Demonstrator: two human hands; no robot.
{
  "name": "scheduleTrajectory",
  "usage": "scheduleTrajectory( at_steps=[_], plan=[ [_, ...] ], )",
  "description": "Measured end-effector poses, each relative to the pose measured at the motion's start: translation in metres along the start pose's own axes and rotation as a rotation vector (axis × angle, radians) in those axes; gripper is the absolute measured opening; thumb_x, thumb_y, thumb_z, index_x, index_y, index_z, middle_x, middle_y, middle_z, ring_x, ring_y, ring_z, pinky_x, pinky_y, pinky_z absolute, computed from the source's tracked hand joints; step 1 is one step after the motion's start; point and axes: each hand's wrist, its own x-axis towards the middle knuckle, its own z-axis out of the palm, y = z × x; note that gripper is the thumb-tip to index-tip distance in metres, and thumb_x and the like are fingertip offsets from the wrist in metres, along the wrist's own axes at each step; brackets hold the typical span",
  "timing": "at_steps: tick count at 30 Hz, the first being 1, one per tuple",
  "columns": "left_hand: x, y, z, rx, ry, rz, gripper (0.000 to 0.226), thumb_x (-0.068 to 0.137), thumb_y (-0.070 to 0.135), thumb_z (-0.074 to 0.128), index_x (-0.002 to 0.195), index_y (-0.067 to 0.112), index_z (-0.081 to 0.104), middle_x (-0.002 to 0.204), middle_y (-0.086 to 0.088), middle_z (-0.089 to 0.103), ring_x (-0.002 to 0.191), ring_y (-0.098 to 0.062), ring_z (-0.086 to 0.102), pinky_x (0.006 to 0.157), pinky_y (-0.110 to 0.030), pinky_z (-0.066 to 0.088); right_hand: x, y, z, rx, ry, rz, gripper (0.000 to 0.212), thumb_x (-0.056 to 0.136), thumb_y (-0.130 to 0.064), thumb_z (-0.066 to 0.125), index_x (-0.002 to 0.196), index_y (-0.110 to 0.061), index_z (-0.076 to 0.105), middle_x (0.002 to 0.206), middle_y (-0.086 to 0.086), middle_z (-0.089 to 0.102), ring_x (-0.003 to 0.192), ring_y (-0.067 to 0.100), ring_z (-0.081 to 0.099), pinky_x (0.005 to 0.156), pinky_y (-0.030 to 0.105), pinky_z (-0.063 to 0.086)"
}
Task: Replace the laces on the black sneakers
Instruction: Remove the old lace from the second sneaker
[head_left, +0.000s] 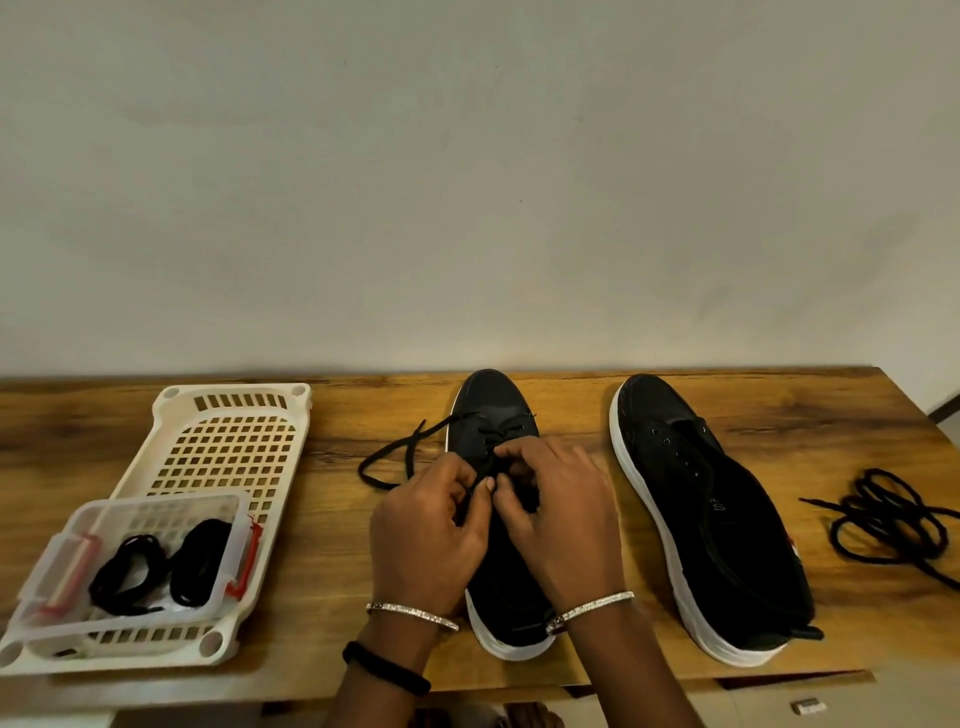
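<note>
Nearest us: left hand (426, 525) and right hand (556, 509), both over the middle eyelets of the black low-top sneaker with the white rubber sole (493, 405). It stands centre on the brown wood-grain table (332, 561), toe away from us.

Grip: left fingers curl round the thin black cord lace (404, 441) and pinch it. Right thumb and fingertips close tight at the eyelet row, on the same lace as far as we can tell. The lace crosses the far eyelets only, and one free end loops out left on the table. We judge lacing is partway up this shoe.

Handling: the lace looks light and limp. We'd hold it just behind the tip to feed it and pull slack close to the eyelet. The upper looks soft and should fold under a push. The sole is the stiff part, so we'd steady it there.

Right, apart: second black white-soled sneaker (711, 519), eyelets bare. Further right: loose pile of thicker black laces (883, 519).

Left: clear plastic clip-lid box (171, 503) holding bundled black laces (156, 566), sitting in a cream perforated plastic tray (234, 436). Beyond that, plain wall.
</note>
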Motion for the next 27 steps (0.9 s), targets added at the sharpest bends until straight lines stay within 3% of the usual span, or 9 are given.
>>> scheduleTrajectory(
  at_steps=[4, 11, 13, 16, 18, 21, 24, 27],
  plan=[
    [0.002, -0.004, -0.002, -0.096, -0.015, -0.024, 0.011, 0.085, 0.029, 0.073, 0.079, 0.022, 0.067, 0.063, 0.015, 0.059, 0.057, -0.004, 0.057, 0.048, -0.025, 0.047, -0.001, -0.002, 0.002, -0.033, 0.006, 0.027, 0.024, 0.081, -0.033, 0.077, 0.103, -0.031, 0.067, 0.091, -0.012, 0.066, 0.086, 0.014, 0.059, 0.073, 0.039, 0.053],
    [0.003, -0.005, -0.001, -0.124, -0.024, -0.03, 0.015, 0.086, 0.036, 0.064, 0.079, 0.023, 0.065, 0.06, 0.014, 0.056, 0.052, -0.006, 0.054, 0.045, -0.035, 0.048, 0.001, -0.002, 0.003, -0.081, 0.083, -0.044, 0.007, 0.084, -0.029, 0.075, 0.087, -0.028, 0.069, 0.082, -0.01, 0.062, 0.077, 0.012, 0.057, 0.065, 0.032, 0.049],
    [0.002, -0.004, -0.001, -0.092, -0.019, -0.045, 0.014, 0.086, 0.038, 0.063, 0.079, 0.025, 0.063, 0.059, 0.015, 0.054, 0.051, -0.003, 0.053, 0.044, -0.035, 0.048, 0.001, -0.001, 0.005, 0.104, 0.116, 0.13, 0.006, 0.088, -0.027, 0.07, 0.084, -0.027, 0.065, 0.079, -0.014, 0.063, 0.074, 0.005, 0.057, 0.064, 0.024, 0.046],
    [0.0, -0.003, 0.001, -0.079, -0.021, -0.065, 0.014, 0.085, 0.039, 0.063, 0.078, 0.027, 0.06, 0.057, 0.014, 0.053, 0.05, -0.004, 0.052, 0.044, -0.036, 0.048, 0.008, 0.006, 0.001, 0.806, 0.17, 0.7, 0.01, 0.09, -0.018, 0.069, 0.081, -0.015, 0.066, 0.072, -0.004, 0.07, 0.069, 0.008, 0.063, 0.066, 0.026, 0.047],
    [0.0, -0.003, 0.001, -0.085, -0.023, -0.061, 0.014, 0.085, 0.038, 0.063, 0.077, 0.027, 0.06, 0.057, 0.014, 0.053, 0.049, -0.004, 0.052, 0.043, -0.036, 0.048, 0.011, 0.01, -0.005, 0.961, 0.105, 0.818, 0.008, 0.09, -0.014, 0.07, 0.083, -0.011, 0.067, 0.072, 0.002, 0.07, 0.068, 0.013, 0.063, 0.066, 0.027, 0.049],
    [0.002, -0.004, 0.002, -0.109, -0.024, -0.054, 0.015, 0.085, 0.037, 0.064, 0.077, 0.025, 0.061, 0.056, 0.013, 0.054, 0.049, -0.005, 0.053, 0.043, -0.036, 0.048, 0.011, 0.007, -0.011, 0.77, 0.067, 0.649, 0.015, 0.085, -0.017, 0.077, 0.096, -0.023, 0.068, 0.089, -0.004, 0.069, 0.074, 0.008, 0.064, 0.07, 0.027, 0.053],
    [0.004, -0.004, 0.003, -0.123, -0.022, -0.048, 0.017, 0.084, 0.04, 0.061, 0.077, 0.024, 0.062, 0.056, 0.013, 0.054, 0.048, -0.005, 0.053, 0.043, -0.035, 0.048, 0.008, 0.004, -0.014, 0.398, 0.074, 0.262, 0.033, 0.08, -0.023, 0.076, 0.109, -0.034, 0.064, 0.106, -0.015, 0.054, 0.089, 0.001, 0.057, 0.075, 0.02, 0.051],
    [0.004, -0.005, 0.004, -0.139, -0.02, -0.042, 0.022, 0.084, 0.043, 0.057, 0.077, 0.023, 0.062, 0.055, 0.012, 0.053, 0.047, -0.006, 0.052, 0.042, -0.036, 0.046, 0.003, 0.003, -0.01, 0.039, 0.019, -0.013, 0.025, 0.08, -0.028, 0.075, 0.103, -0.03, 0.068, 0.109, -0.01, 0.054, 0.1, 0.012, 0.053, 0.08, 0.032, 0.051]
  ],
)
